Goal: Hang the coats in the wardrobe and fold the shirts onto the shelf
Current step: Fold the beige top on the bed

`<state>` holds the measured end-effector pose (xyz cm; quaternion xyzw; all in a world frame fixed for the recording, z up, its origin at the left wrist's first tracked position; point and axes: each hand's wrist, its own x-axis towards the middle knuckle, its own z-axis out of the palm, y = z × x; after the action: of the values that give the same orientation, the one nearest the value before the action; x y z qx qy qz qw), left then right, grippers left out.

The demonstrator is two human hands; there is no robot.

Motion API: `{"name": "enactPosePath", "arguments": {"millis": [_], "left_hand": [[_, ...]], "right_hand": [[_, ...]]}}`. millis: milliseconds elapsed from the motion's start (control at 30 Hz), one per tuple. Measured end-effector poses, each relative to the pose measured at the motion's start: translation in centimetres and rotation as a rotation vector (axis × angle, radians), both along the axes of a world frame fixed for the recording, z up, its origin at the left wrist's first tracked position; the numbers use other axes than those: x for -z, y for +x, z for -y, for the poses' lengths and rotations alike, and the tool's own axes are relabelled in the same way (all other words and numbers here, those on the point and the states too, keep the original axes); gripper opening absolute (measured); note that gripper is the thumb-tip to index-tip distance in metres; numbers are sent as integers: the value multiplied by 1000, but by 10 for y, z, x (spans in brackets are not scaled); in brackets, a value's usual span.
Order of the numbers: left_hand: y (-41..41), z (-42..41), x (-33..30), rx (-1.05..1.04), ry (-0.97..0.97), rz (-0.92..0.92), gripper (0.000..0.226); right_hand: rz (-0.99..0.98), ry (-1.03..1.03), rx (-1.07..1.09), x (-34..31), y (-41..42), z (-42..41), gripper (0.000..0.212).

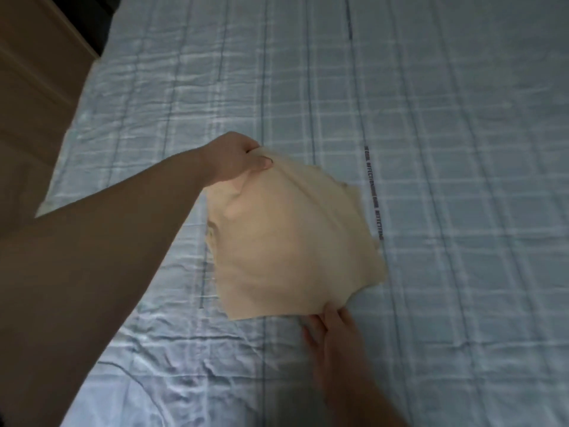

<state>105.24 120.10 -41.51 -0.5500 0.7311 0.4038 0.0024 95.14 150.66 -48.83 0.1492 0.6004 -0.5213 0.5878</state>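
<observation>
Far left, a strip of wooden floor [27, 124] ran beside the bed [462, 149], which was covered in a pale blue checked sheet, creased near the front edge. Left hand [235, 160] reached out over the bed, grip closed on the far left corner of a cream shirt [292, 241], thumb on top and fingers curled under the cloth. That corner was raised off the sheet, with drag lines running from the pinch toward the middle. The shirt lay near the centre of the bed, already a compact, roughly square bundle, so it looked partly folded; no sleeves or collar could be made out in the blur. To its right a printed line of lettering [374, 192] ran down the sheet, just beside the shirt's right edge. Right hand [331, 331] sat at the near edge of the shirt, fingers fairly straight and pointing into the cloth, fingertips touching or tucked just under the hem; grip looked open, pressing rather than pinching, though motion blur made this unsure.

Step in hand was judged to be the next fold or squaring up. To do it well: right hand should pin the near edge flat as an anchor, left hand should carry its corner over evenly, keeping the cloth taut so no creases get trapped, then line up edge on edge before letting go. Risk: pulling one corner alone could skew the bundle or undo the layers beneath. Wardrobe and shelf were not in view.
</observation>
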Motion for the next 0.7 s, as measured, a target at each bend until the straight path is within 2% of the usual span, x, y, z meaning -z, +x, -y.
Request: {"name": "enactPosePath", "arguments": {"millis": [67, 200, 267, 333, 400, 467, 567, 700], "left_hand": [[25, -13, -25, -126, 78, -130, 22], [77, -57, -57, -293, 198, -375, 31], [98, -86, -65, -366, 230, -479, 32], [115, -126, -76, -439, 225, -555, 37], [129, -160, -82, -512, 189, -591, 39], [141, -195, -87, -502, 188, -602, 38], [150, -226, -87, -444, 266, -654, 35], [137, -209, -50, -587, 328, -589, 17]], "right_hand": [[-21, -55, -29, -24, -12, -3, 16], [-30, -114, -18, -70, -43, -9, 18], [-71, -142, -26, -86, -57, -15, 10], [-169, -209, -77, -101, -65, -31, 34], [-340, -302, -207, -109, -74, -43, 63], [-541, -347, -415, -113, -81, -56, 75], [-653, -306, -538, -112, -90, -56, 69], [-638, -202, -490, -95, -102, -17, 63]]}}
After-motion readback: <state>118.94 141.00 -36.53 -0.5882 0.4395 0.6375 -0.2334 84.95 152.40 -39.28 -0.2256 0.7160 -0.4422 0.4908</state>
